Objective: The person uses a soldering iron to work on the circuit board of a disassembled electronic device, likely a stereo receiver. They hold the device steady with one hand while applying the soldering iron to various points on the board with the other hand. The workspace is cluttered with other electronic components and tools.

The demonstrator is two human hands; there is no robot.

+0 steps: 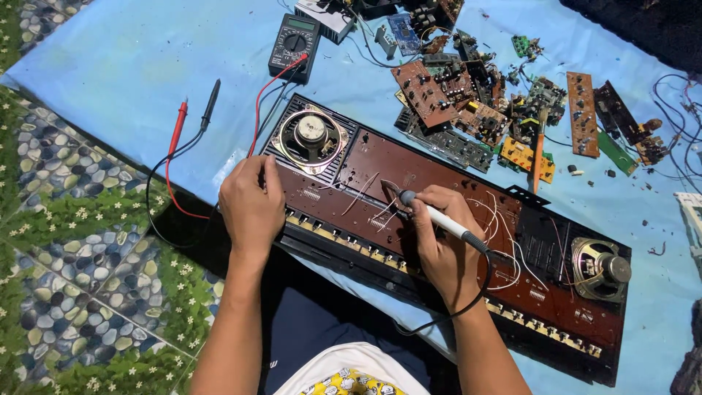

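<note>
Brown circuit board (439, 212) of an opened keyboard lies across the blue sheet (124, 66). My left hand (252, 205) presses flat on its left end, steadying it, while my right hand (439, 234) grips the soldering iron (439, 217), tip on the mid-board wires. Multimeter (294, 44) sits far left.

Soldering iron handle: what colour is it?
White, with a black collar and cord, on the soldering iron held in the right hand; head view.

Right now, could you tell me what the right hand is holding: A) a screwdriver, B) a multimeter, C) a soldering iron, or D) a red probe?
C: the right hand grips a soldering iron, tip down on the brown board.
</note>
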